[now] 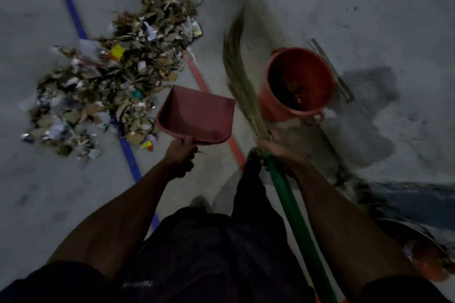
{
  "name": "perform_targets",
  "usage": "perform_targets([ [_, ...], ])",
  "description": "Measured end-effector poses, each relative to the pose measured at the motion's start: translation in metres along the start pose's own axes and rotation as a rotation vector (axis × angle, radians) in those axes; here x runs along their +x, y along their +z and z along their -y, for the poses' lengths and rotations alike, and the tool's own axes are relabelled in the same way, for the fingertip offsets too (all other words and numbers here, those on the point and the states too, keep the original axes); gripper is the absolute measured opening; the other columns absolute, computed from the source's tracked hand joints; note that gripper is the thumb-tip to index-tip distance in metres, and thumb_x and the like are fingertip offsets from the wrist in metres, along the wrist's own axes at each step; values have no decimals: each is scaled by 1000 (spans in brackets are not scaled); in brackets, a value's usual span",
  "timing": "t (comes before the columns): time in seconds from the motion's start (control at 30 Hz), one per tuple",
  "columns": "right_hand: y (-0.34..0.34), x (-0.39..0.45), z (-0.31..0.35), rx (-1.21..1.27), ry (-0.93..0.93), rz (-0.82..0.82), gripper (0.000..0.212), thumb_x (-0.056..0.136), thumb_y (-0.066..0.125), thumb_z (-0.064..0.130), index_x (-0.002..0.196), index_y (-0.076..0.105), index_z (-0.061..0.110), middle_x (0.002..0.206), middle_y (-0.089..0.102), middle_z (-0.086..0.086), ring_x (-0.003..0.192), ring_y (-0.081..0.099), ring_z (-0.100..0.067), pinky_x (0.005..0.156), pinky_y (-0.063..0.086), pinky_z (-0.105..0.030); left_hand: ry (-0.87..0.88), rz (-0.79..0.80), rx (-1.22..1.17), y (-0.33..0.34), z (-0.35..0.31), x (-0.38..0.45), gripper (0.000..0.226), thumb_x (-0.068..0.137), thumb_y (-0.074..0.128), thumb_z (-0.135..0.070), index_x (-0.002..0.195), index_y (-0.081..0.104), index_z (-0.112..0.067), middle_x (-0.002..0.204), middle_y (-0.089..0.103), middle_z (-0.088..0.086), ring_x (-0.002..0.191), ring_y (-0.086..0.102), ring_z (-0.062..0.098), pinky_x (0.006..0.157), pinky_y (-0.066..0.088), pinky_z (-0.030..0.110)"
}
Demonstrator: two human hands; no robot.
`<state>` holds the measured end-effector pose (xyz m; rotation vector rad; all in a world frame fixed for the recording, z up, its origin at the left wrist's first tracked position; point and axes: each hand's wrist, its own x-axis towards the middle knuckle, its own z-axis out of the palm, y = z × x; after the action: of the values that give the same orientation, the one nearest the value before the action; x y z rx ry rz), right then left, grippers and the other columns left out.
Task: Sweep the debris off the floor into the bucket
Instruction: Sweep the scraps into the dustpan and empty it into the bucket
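Beside the debris [108, 76], my left hand [181, 155] grasping the dustpan [197, 113] should set its lip flat on the floor, while my right hand [280, 152], clenched round the broom [246, 86], draws scraps in before tipping them into the bucket [298, 83].

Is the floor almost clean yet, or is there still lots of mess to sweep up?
Some is done: the orange bucket already has scraps at its bottom. Right now the left hand holds the red dustpan, which looks empty, and the right hand grips the broom. Most is left: a big debris pile of cardboard bits and paper lies across the floor by the blue line.
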<state>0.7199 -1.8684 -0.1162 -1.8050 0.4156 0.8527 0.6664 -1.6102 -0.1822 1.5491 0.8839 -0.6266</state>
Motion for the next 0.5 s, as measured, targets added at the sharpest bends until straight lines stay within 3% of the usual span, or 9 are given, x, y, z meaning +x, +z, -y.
perform_targets([
  [0.13, 57, -8, 22, -69, -5, 114, 19, 96, 59, 25, 107, 52, 11, 66, 56, -7, 40, 52, -13, 37, 41, -21, -41, -143, -80, -54, 41, -30, 6, 84, 52, -9, 80, 48, -9, 55, 38, 7, 33, 36, 14, 42, 29, 23],
  [0.33, 127, 20, 64, -261, -122, 292, 8, 95, 60, 27, 87, 58, 29, 55, 62, 1, 40, 54, -13, 38, 42, -23, -130, -368, -150, -113, 72, -49, 6, 79, 58, -4, 82, 52, -2, 50, 49, 11, 30, 45, 19, 36, 35, 24],
  [0.5, 183, 75, 98, -485, -166, 349, 18, 91, 64, 36, 95, 58, 19, 74, 60, -2, 45, 55, -5, 43, 43, -23, -226, -504, -201, -146, 84, -40, 11, 75, 63, -7, 82, 57, -1, 55, 59, 15, 35, 55, 22, 39, 46, 28],
])
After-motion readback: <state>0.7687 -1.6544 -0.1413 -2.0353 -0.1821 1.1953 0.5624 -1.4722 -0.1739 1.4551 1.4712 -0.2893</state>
